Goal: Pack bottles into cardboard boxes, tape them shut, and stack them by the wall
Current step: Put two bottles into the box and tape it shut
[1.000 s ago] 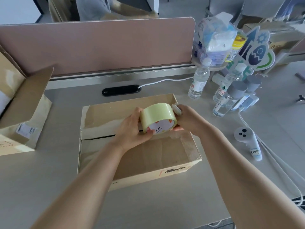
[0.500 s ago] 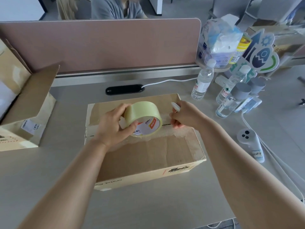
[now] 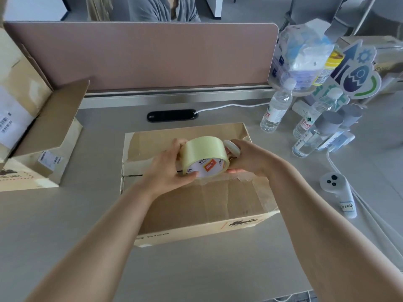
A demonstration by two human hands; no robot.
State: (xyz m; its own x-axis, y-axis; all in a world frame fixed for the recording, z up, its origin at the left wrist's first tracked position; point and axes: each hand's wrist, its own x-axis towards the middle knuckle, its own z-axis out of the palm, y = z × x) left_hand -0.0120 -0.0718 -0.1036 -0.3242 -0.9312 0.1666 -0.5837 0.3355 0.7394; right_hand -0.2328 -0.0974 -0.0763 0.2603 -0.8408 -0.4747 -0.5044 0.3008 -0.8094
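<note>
Box (image 3: 218,205) lies in the middle of the worktop (image 3: 87,236), flaps folded down, with a dark seam line showing at nine o'clock from the hands. Over that seam both hands hold the tape (image 3: 202,149), a pale yellow roll tilted so its printed core faces the camera. The left hand (image 3: 168,168) grips the roll from its nine o'clock side, thumb on the near face and fingers wrapped round the back. The right hand (image 3: 246,158) is against the roll at three o'clock, its fingers curled round a small white thing (image 3: 232,149); whether it also pinches the tape's end I cannot tell. Crinkled clear film (image 3: 248,182) lies on the box's near flap just below the right hand.

At nine o'clock from the box, well apart, stands a second box (image 3: 43,127) with a flap raised. At twelve o'clock a black cable port (image 3: 172,115) is set in the worktop before a pink divider (image 3: 141,55). At two o'clock stand clear bottles (image 3: 277,107), some white-capped and some grey-capped. A white controller (image 3: 335,190) lies at three o'clock, near the box's right edge.
</note>
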